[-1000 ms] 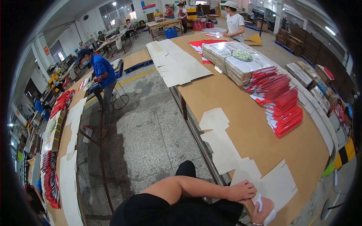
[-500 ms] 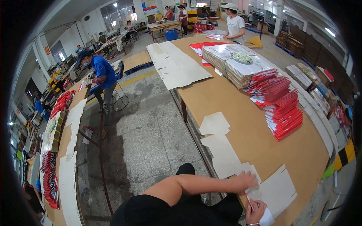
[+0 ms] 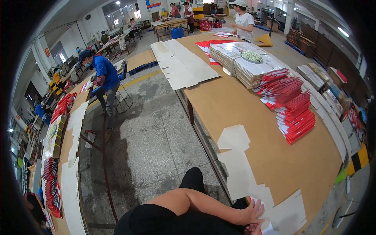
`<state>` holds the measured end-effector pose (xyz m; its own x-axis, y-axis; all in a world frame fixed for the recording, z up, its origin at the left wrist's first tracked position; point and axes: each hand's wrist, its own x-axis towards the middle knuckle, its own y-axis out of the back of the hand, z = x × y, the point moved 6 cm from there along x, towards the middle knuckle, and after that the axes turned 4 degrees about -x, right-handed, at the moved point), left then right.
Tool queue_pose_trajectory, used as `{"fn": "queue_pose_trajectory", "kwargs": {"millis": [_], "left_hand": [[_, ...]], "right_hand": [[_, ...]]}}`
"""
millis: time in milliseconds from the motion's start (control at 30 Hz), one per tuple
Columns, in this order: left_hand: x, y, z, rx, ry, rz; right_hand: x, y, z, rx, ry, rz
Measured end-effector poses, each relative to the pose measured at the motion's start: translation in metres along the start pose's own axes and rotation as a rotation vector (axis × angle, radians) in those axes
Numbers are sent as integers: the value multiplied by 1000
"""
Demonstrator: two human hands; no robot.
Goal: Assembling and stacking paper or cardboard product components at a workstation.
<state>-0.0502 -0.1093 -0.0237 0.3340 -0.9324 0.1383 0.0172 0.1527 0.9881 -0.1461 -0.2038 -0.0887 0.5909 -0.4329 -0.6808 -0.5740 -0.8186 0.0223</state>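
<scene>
- My L hand [image 3: 252, 212]: fingers parted, at card [image 3: 242, 174]; R hand [image 3: 254, 228] part hidden, can't tell grip.
- Red/white pcs [image 3: 291, 117] fanned, prob. done.
- Card mostly flat, unfinished imo.

Your upper garment [image 3: 199, 225]: black, plain, its cloth dark enough to hide seams and folds; near edge of the scene. Your left sleeve [image 3: 137, 217]: black, short, loose, hem above the elbow. Your left arm [image 3: 211, 203]: bare below that hem. Your left hand [image 3: 250, 214]: bare. Your right hand [image 3: 254, 228]: bare fingers, partly hidden. Your legwear [image 3: 192, 181]: black, rounded outline, farther out; finer detail unreadable.
</scene>
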Motion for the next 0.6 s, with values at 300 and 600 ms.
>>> {"fn": "queue_pose_trajectory", "kwargs": {"millis": [300, 600], "left_hand": [[9, 4, -35, -457, -278, 144], [-37, 57, -115, -113, 365, -583]], "right_hand": [[3, 6, -100, -506, 1432, 643], [8, -81, -149, -1673, 1080, -107]]}}
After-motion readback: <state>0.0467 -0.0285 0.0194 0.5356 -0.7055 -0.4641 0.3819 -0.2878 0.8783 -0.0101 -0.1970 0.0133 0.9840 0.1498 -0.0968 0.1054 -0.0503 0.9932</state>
